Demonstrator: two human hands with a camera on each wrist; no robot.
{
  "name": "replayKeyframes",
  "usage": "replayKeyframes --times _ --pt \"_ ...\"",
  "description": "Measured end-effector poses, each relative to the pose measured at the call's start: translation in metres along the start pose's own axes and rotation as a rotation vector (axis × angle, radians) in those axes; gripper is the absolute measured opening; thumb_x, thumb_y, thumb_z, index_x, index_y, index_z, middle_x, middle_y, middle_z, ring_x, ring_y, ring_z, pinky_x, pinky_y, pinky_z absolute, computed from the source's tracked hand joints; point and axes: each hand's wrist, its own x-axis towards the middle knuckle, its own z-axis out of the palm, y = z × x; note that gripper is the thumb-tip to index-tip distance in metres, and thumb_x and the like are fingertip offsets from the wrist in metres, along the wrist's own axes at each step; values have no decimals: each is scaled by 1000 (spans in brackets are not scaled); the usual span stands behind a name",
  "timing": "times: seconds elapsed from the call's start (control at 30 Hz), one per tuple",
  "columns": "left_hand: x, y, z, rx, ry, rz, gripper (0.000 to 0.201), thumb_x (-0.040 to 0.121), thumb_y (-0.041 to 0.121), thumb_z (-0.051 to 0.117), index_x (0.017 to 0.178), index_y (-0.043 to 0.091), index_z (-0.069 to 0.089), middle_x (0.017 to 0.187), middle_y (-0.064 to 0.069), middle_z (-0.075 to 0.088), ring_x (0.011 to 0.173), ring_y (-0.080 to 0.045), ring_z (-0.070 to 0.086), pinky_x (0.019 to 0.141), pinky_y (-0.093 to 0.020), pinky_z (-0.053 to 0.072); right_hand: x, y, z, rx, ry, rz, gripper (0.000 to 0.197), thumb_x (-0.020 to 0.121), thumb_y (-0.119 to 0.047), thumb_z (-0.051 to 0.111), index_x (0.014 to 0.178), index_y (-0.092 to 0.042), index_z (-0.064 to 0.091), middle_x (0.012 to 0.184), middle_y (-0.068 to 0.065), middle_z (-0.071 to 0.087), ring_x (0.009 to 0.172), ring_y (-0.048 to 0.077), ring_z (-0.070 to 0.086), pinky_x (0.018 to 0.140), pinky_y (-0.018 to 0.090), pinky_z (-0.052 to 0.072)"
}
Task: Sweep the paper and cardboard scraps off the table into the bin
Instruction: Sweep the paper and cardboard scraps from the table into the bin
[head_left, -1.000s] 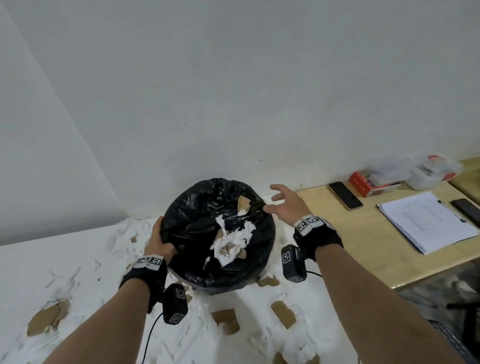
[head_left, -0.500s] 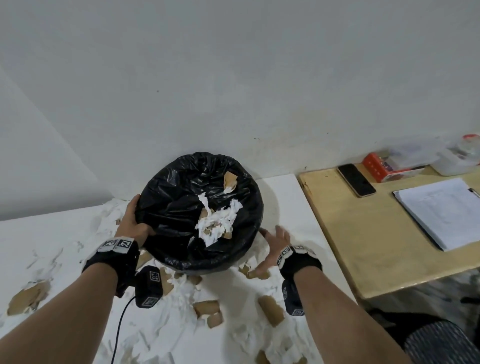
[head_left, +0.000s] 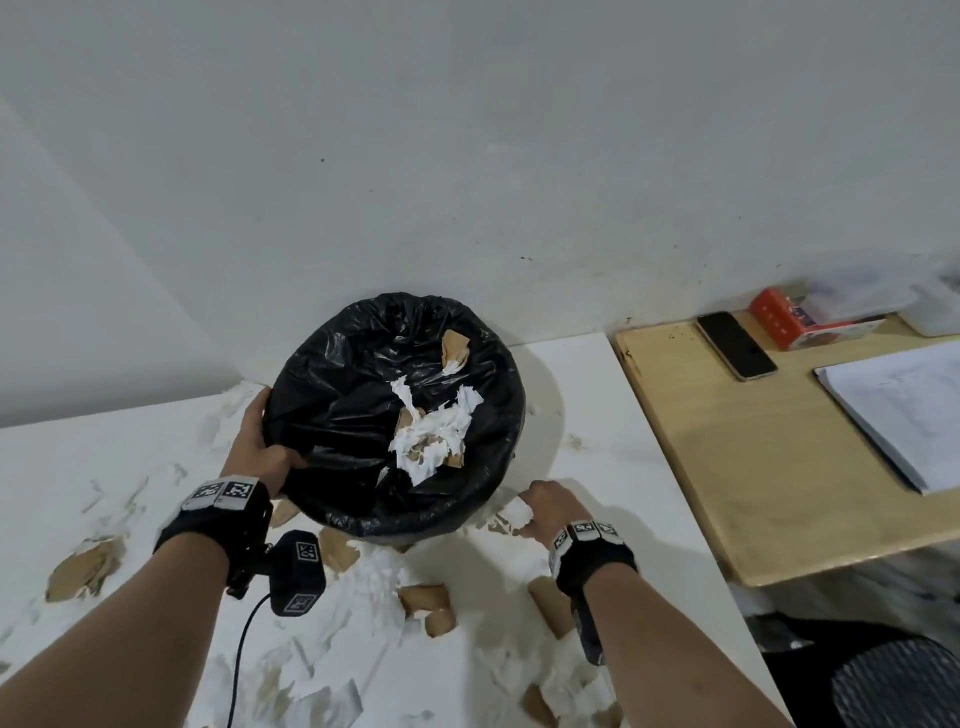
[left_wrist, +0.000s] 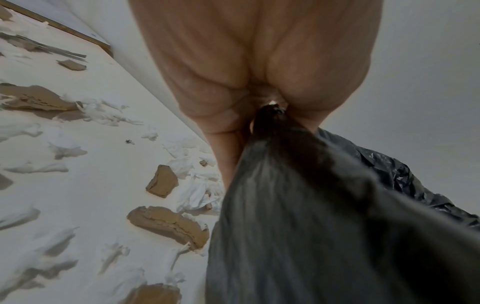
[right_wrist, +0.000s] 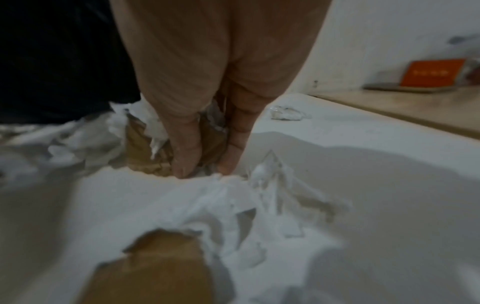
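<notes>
A round bin (head_left: 337, 395) lined with a black bag stands on the white table (head_left: 623, 467) against the wall, with white paper and cardboard scraps (head_left: 431, 436) inside it. My left hand (head_left: 265, 441) grips its left rim; the left wrist view shows the bag's edge (left_wrist: 270, 115) pinched between thumb and fingers. My right hand (head_left: 537, 506) is down on the table at the bin's front right. Its fingers (right_wrist: 187, 160) curl round a cardboard scrap (right_wrist: 142, 148) and torn white paper (right_wrist: 153, 127). More scraps (head_left: 426, 603) litter the table in front of the bin and to its left.
A wooden table (head_left: 727, 467) adjoins on the right, carrying a phone (head_left: 736, 352), a stack of papers (head_left: 904, 410) and a red box (head_left: 784, 317). A dark chair seat (head_left: 893, 686) shows at the lower right. The wall runs right behind the bin.
My right hand came down from the bin's far right rim to the table at its front right and curled round scraps. My left hand kept its grip on the rim.
</notes>
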Motion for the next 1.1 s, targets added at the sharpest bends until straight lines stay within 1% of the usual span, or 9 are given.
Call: replayKeyframes --times 0.1,0.23,0.33,0.43,0.53,0.67,0.73,0.9,1.1 --pt "-4 -5 -15 5 29 -5 98 76 -23 47 151 39 30 123 -9 56 81 -33 56 51 -31 46 -11 -6 -7 99 72 113 34 80 -29 72 108 -10 66 111 11 67 106 27 62 79 28 46" --pt "-9 -9 -38 -5 38 -14 102 71 -22 47 148 43 31 131 -13 56 102 -40 59 67 -45 55 -41 -30 -64 255 305 139 23 76 -32 77 66 -16 64 92 13 73 85 22 67 66 25 44" --pt "-17 -10 -48 51 40 -9 103 61 -11 51 144 48 31 126 -13 60 103 -42 60 80 -57 56 -62 -63 -119 323 479 83 29 75 -28 79 88 -3 72 90 15 73 86 24 69 71 26 51" --pt "-21 -13 -44 72 43 -17 104 54 2 51 143 51 29 122 -11 60 103 -41 60 85 -59 55 -67 -99 -151 313 535 1 32 74 -32 80 87 -5 71 89 15 72 85 27 69 73 32 55" --pt "-24 -15 -33 109 9 -14 105 54 3 51 145 51 26 127 -13 60 106 -41 60 87 -59 54 -59 -129 -151 256 481 -109 39 73 -40 79 92 -7 70 91 13 70 87 25 68 67 29 50" --pt "-25 -17 -25 116 7 -23 106 55 1 51 147 48 25 122 -13 59 100 -41 61 82 -57 56 -46 -144 -134 270 251 -223 69 68 -40 82 130 -27 54 129 -1 59 115 19 57 95 34 48" --pt "-29 -14 -26 111 39 -36 108 52 4 51 147 47 25 119 -12 59 99 -41 61 81 -57 56 -41 -132 -137 386 307 -246 65 71 -47 77 130 -33 52 123 -5 58 111 17 57 97 37 48" --pt "-32 -17 -28 94 152 -81 107 48 6 52 143 50 28 116 -12 57 97 -43 60 80 -59 56 -17 -64 -162 490 435 -73 48 82 -32 70 127 -23 55 122 5 58 113 24 57 95 34 46" --pt "-31 -25 -26 89 231 -86 104 65 -13 57 145 48 29 125 -12 58 101 -43 60 74 -55 57 30 -9 -116 140 74 180 102 66 -61 75 147 -30 20 147 10 23 136 39 30 107 51 35"
